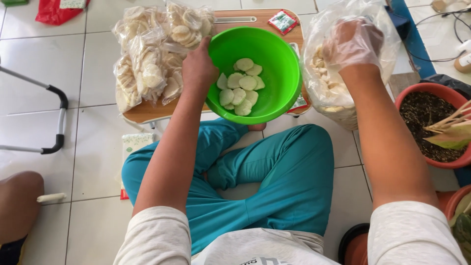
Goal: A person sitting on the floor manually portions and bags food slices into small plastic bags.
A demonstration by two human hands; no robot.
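left hand [197, 66] fingers gripping bowl [274, 54] rim | right hand [351, 44] gloved, inside bag [324, 29], grip unclear | about ten crackers [240, 88] in bowl | low wooden table [147, 112], tiled floor [44, 64]

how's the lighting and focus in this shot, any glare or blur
Head view: bright, even daylight; soft glare on the white floor tiles and the clear bag around the right hand; green bowl and left hand sharp; slight wide-angle bending at the edges.
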